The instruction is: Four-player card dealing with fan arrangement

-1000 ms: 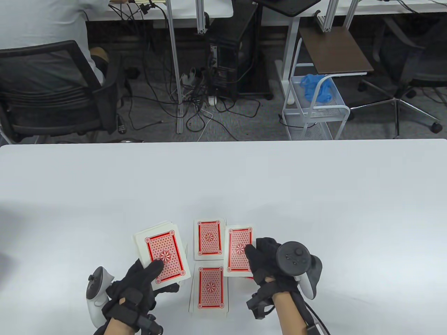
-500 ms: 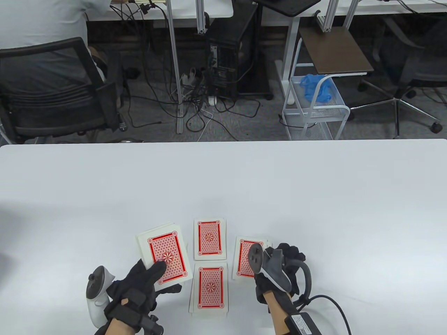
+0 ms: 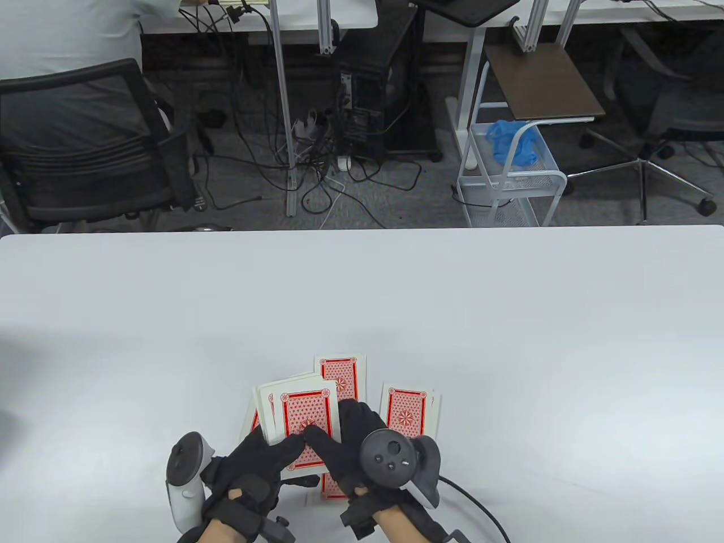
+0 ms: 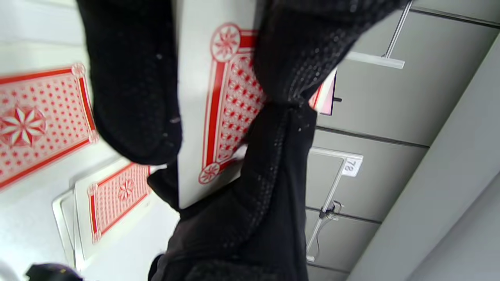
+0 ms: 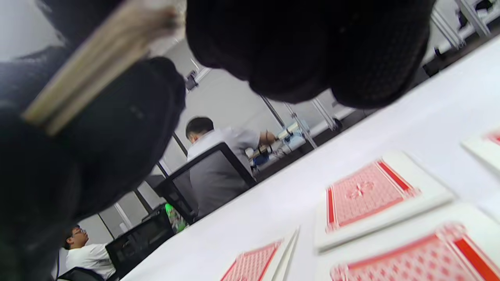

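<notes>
My left hand (image 3: 266, 461) holds the red-backed deck (image 3: 300, 416) low over the table, thumb on top. My right hand (image 3: 342, 432) has come onto the deck; its thumb lies on the top card beside my left thumb and its fingers (image 3: 356, 413) lie over the right edge. The left wrist view shows the top card (image 4: 230, 105) between black fingers (image 4: 133, 97). The right wrist view shows the deck's edge (image 5: 97, 66) under my fingers (image 5: 312, 50). Dealt piles lie face down: far (image 3: 342, 370), right (image 3: 408, 413), near (image 3: 331, 487) mostly hidden by my hands.
The white table (image 3: 509, 317) stretches far beyond and to both sides of the piles. A red card corner (image 3: 254, 421) shows left of the deck. Piles also show in the right wrist view (image 5: 367, 195). Chairs, cables and a wire cart (image 3: 509, 181) stand behind the table.
My right hand left the right pile and swung left onto the deck. My left hand carried the deck right, over the near pile. The right pile now lies uncovered.
</notes>
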The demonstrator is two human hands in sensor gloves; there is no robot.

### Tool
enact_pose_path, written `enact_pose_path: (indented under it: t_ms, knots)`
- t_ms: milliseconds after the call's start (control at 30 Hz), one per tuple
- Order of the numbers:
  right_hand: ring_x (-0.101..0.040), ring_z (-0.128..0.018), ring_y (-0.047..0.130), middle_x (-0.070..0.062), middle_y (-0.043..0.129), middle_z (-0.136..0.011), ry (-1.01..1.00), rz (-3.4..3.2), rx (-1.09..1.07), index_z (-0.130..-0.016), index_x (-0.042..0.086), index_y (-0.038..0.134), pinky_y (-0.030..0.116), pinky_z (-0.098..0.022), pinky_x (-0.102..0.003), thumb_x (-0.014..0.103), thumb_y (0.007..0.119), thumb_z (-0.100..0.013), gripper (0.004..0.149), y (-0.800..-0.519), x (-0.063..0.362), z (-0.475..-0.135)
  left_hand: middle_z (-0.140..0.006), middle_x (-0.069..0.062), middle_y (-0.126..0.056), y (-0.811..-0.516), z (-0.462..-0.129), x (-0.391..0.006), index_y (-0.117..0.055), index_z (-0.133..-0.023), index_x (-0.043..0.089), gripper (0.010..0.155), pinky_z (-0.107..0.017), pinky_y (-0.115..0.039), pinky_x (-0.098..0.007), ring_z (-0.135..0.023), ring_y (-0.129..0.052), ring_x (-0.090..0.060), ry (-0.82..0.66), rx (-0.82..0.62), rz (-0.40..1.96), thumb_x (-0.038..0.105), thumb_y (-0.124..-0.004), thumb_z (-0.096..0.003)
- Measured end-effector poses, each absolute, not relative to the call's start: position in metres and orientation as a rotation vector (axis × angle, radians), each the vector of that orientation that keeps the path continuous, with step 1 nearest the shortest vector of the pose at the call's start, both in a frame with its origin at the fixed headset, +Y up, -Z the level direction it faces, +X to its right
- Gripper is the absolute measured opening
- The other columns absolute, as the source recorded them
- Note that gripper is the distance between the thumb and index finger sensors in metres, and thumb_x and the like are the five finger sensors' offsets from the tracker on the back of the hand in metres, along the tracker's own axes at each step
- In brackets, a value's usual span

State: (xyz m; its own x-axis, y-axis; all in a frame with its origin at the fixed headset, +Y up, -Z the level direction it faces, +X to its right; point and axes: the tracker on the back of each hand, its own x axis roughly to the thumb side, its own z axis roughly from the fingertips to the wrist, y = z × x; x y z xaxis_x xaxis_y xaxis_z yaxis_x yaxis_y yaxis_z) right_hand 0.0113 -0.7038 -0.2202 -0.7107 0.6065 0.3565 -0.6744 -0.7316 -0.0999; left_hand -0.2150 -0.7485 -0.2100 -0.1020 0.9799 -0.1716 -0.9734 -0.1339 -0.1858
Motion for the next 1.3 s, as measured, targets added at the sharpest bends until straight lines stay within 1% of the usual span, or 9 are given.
enact_pose_path:
  t_ms: [300,433,500,567,667,800,900,1167,1300]
  knots:
    - [-0.027,-0.053,0.100,-0.003,0.096,-0.066,-0.226,2.188,0.356,-0.083,0.013,0.084,0.086,-0.043,-0.054,0.041,0.076,-0.056,0.039,-0.710,0.023,-0.224,-0.096,-0.004,-0.098,-0.757,-0.217,-0.219,-0.075,-0.102,0.020,0.053,-0.040,-0.104,-0.040,-0.075,-0.112,-0.034,-0.093,-0.393,1.772,0.034,-0.087,-0.0517]
    - [-0.036,-0.059,0.099,-0.009,0.099,-0.073,-0.022,1.813,0.257,-0.087,0.009,0.086,0.082,-0.045,-0.060,0.037,0.065,-0.063,0.042,-0.729,0.040,-0.229,-0.095,-0.004,-0.099,-0.753,-0.216,-0.231,-0.076,-0.101,0.020,0.052,-0.038,-0.104,-0.040,-0.073,-0.113,-0.034,0.001,-0.296,1.739,0.034,-0.087,-0.0515]
    - [-0.040,-0.057,0.097,-0.011,0.099,-0.067,-0.059,1.792,0.166,-0.081,0.007,0.088,0.079,-0.045,-0.063,0.036,0.061,-0.063,0.043,-0.732,0.050,-0.228,-0.094,-0.004,-0.099,-0.747,-0.216,-0.248,-0.076,-0.101,0.019,0.052,-0.038,-0.105,-0.039,-0.072,-0.113,-0.034,0.052,-0.185,1.659,0.034,-0.087,-0.0515]
    - [-0.046,-0.068,0.085,-0.018,0.088,-0.076,-0.138,1.954,0.110,-0.069,0.010,0.086,0.070,-0.051,-0.068,0.038,0.057,-0.064,0.041,-0.731,0.058,-0.226,-0.094,-0.004,-0.100,-0.737,-0.214,-0.264,-0.077,-0.100,0.019,0.052,-0.037,-0.105,-0.039,-0.071,-0.113,-0.034,0.085,-0.087,1.594,0.034,-0.086,-0.0516]
    - [-0.053,-0.078,0.072,-0.027,0.072,-0.091,-0.057,2.185,0.072,-0.060,0.008,0.091,0.063,-0.055,-0.072,0.039,0.071,-0.060,0.037,-0.732,0.058,-0.229,-0.095,-0.004,-0.098,-0.727,-0.209,-0.280,-0.076,-0.100,0.019,0.052,-0.037,-0.104,-0.039,-0.071,-0.113,-0.034,0.087,-0.017,1.617,0.034,-0.086,-0.0518]
    - [-0.061,-0.087,0.059,-0.035,0.061,-0.100,0.316,2.352,0.152,-0.072,0.003,0.093,0.053,-0.058,-0.078,0.038,0.081,-0.058,0.039,-0.744,0.041,-0.232,-0.093,-0.006,-0.100,-0.723,-0.207,-0.289,-0.076,-0.101,0.018,0.052,-0.037,-0.103,-0.041,-0.071,-0.112,-0.035,0.098,0.024,1.689,0.034,-0.086,-0.0519]
    - [-0.062,-0.088,0.055,-0.036,0.058,-0.102,0.449,2.499,0.168,-0.077,0.001,0.092,0.051,-0.059,-0.079,0.036,0.083,-0.058,0.041,-0.750,0.029,-0.231,-0.094,-0.005,-0.099,-0.724,-0.207,-0.287,-0.076,-0.101,0.018,0.052,-0.037,-0.104,-0.040,-0.072,-0.112,-0.035,0.096,0.012,1.682,0.034,-0.086,-0.0521]
    - [-0.060,-0.086,0.059,-0.032,0.061,-0.096,0.375,3.122,0.208,-0.071,0.004,0.085,0.053,-0.059,-0.078,0.048,0.077,-0.058,0.047,-0.762,0.007,-0.228,-0.093,-0.006,-0.100,-0.725,-0.208,-0.282,-0.076,-0.101,0.019,0.052,-0.038,-0.103,-0.041,-0.072,-0.112,-0.036,0.076,-0.016,1.657,0.034,-0.085,-0.0522]
    - [-0.060,-0.088,0.057,-0.034,0.053,-0.101,0.271,2.991,0.267,-0.097,0.002,0.070,0.054,-0.059,-0.076,0.043,0.070,-0.061,0.054,-0.755,0.011,-0.228,-0.095,-0.005,-0.099,-0.730,-0.209,-0.275,-0.075,-0.101,0.019,0.052,-0.039,-0.103,-0.041,-0.073,-0.112,-0.035,0.061,-0.065,1.648,0.034,-0.085,-0.0527]
